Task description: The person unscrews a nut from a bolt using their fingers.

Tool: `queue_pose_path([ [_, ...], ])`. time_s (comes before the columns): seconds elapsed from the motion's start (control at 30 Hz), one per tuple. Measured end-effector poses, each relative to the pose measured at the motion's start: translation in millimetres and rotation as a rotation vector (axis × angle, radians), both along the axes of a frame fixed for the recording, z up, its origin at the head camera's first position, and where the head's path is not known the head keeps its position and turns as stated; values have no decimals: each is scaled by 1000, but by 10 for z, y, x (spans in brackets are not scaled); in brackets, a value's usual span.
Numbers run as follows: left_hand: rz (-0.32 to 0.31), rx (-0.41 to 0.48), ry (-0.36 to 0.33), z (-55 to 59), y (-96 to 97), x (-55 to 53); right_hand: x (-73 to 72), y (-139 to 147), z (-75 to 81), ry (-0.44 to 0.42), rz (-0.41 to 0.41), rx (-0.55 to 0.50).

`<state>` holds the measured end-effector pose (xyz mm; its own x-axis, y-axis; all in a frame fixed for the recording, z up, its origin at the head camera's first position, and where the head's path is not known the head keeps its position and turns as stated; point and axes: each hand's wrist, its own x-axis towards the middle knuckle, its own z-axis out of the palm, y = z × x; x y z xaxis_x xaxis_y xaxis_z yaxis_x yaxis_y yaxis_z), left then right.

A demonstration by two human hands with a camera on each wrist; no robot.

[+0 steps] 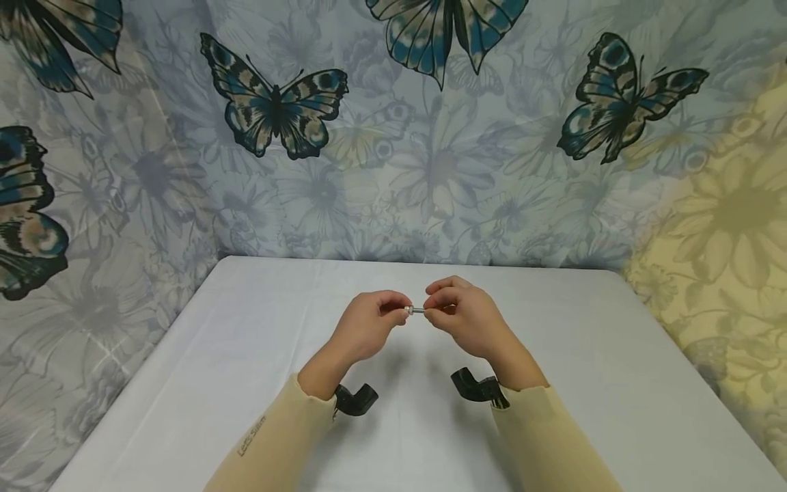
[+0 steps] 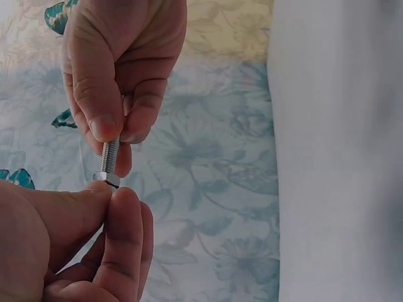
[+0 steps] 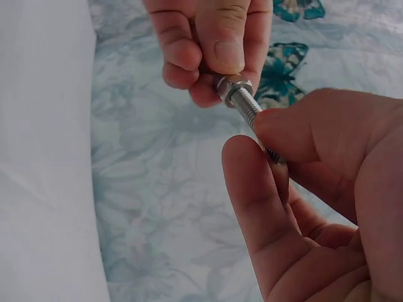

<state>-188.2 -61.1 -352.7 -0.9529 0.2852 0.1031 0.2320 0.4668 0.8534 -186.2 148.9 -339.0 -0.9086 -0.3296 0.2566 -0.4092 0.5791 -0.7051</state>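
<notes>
A silvery metal bolt [image 1: 417,310] is held up above the table between both hands, lying roughly level in the head view. My left hand [image 1: 367,324] pinches its hexagonal end between thumb and forefinger. From the other side, my right hand [image 1: 470,318] pinches the threaded shank with thumb and forefinger. The bolt's threads [image 3: 245,106] show between the two hands in the right wrist view. A hexagonal piece [image 2: 106,178] sits right at the left fingertips; the fingers partly cover it, so I cannot tell whether a separate nut lies against the bolt head.
A white-covered table [image 1: 246,342] spreads beneath the hands. Behind it rises a wall covering [image 1: 430,191] with butterflies and flowers. Black curved wrist mounts [image 1: 356,400] stick out below the sleeves.
</notes>
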Motion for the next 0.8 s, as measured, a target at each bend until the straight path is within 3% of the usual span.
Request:
queue_pose_path([
  [0.43, 28, 71, -30, 43, -20, 230, 202, -13, 68, -43, -21, -47],
  [0.8, 29, 84, -30, 18, 11, 247, 254, -15, 22, -37, -46, -57],
])
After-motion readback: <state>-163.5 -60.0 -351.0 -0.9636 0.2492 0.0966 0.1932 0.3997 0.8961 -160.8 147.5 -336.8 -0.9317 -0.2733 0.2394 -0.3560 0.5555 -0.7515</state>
